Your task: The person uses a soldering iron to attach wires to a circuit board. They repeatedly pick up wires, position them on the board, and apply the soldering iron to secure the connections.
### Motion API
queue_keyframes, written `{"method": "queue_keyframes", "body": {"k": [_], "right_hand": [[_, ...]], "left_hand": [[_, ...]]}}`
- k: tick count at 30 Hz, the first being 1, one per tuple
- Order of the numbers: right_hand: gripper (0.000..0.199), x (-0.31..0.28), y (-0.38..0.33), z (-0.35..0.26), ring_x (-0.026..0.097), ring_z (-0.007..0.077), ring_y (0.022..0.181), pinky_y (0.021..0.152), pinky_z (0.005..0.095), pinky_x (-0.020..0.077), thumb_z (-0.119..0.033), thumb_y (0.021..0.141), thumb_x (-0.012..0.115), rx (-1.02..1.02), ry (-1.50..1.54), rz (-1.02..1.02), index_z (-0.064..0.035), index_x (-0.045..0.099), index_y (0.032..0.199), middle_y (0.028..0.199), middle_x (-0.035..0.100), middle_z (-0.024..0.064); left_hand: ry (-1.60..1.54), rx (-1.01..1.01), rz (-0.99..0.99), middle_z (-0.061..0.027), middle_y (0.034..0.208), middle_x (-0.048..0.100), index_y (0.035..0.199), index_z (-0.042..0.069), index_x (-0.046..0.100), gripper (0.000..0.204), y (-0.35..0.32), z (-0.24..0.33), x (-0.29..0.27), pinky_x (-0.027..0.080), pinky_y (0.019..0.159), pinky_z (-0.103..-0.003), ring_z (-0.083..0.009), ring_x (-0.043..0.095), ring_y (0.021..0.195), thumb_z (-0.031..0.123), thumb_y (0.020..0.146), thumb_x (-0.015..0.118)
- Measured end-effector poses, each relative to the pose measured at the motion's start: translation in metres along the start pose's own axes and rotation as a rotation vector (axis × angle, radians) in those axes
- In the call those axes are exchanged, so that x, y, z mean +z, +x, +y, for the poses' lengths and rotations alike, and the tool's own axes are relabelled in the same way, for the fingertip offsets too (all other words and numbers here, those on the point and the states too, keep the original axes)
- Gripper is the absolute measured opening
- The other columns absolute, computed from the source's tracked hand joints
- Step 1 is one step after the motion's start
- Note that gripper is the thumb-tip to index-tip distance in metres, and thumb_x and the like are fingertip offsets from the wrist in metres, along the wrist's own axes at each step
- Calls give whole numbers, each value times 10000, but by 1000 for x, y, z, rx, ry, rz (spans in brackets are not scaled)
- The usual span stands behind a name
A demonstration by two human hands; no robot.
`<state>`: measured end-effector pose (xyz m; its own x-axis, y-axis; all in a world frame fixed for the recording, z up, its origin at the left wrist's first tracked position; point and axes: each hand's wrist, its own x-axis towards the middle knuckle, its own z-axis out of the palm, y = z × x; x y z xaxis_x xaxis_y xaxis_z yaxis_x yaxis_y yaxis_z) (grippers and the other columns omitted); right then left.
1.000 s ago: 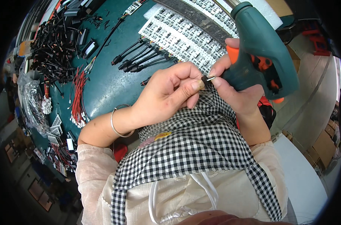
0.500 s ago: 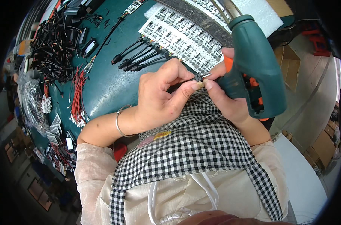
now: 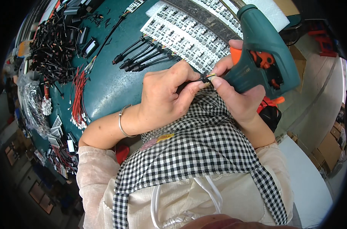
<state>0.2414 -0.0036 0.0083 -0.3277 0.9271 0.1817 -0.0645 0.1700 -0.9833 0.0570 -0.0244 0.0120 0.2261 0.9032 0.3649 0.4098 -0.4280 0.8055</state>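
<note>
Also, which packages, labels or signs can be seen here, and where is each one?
Cardboard boxes: right edge, on the floor, brown, rectangular.
Clear plastic bag: left end of the green table, crumpled, see-through.
Small label: on the checked apron, below the left hand, yellow and pink strip.

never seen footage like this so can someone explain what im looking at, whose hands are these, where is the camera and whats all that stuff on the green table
The camera sits on a person's head and looks down, so the round, bent edges come from a fisheye lens. The forearms coming from below are that person's own.

The left hand pinches a small black connector with wires at its fingertips. The right hand touches the same connector while gripping a teal handheld power tool with orange parts.

On the green table lie black cable leads, a bundle of red wires, a heap of black cables and white strips of small parts. The person wears a checked apron.
</note>
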Motion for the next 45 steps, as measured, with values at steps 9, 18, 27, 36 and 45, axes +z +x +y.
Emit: {"method": "queue_keyframes", "body": {"k": [9,18,27,36,45], "right_hand": [[611,1,2,5,574,122,768,726,244,474,115,740,614,1,102,83,60,357,1292,839,593,100],[621,2,0,8,577,127,763,705,239,475,96,735,618,26,128,112,63,358,1298,838,594,108],[624,8,-1,8,554,135,711,623,244,478,107,714,571,35,264,175,47,361,1299,819,578,94],[578,6,-1,2,555,115,702,621,244,464,108,710,586,100,-18,172,62,399,1254,805,595,86],[412,8,-3,1,568,97,751,769,262,454,88,735,657,-15,-83,110,64,501,1115,814,618,69]], "left_hand": [[-320,-268,-34,-68,718,617,842,-29,541,163,-5,-1,6,447,501,-186,-72,585,581,55,856,680],[-244,-242,-60,-48,711,610,848,-35,545,161,-4,-2,7,444,484,-172,-62,580,567,65,869,669],[-174,-115,-42,-46,697,600,856,-42,558,151,-6,-3,11,466,490,-187,-77,596,570,56,862,673],[-472,-329,85,-57,696,657,835,-8,533,119,-8,-1,19,473,518,-197,-70,606,583,5,861,648],[-552,-489,19,-40,640,626,833,0,535,123,-3,-4,15,433,485,-205,-48,571,572,67,902,612]]}}
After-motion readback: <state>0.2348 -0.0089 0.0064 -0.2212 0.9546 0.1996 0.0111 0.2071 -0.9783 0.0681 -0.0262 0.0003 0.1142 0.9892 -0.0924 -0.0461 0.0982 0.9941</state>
